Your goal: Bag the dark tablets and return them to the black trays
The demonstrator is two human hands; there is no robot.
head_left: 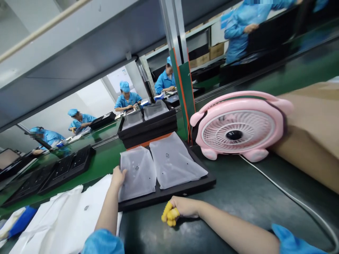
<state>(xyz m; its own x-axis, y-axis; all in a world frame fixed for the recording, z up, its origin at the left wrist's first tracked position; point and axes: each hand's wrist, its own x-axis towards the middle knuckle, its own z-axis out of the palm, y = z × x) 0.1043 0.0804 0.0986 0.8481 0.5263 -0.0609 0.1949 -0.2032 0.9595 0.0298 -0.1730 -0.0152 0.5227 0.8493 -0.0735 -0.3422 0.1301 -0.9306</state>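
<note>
My left hand (118,176) rests on the near left corner of a frosted plastic bag (137,173) lying on a black tray (185,188), its fingers curled at the bag's edge. A second frosted bag (174,162) lies beside it on the same tray. My right hand (180,209) sits in a loose fist against the tray's front edge, yellow finger cots on its fingertips, with nothing visible in it.
A pink desk fan (238,128) stands right of the tray, its white cord (291,199) trailing along the mat. A brown carton (315,134) sits behind it. Stacked black trays (148,128) lie farther back, white bags (66,218) at left. Several people in blue work along the green conveyor (106,157).
</note>
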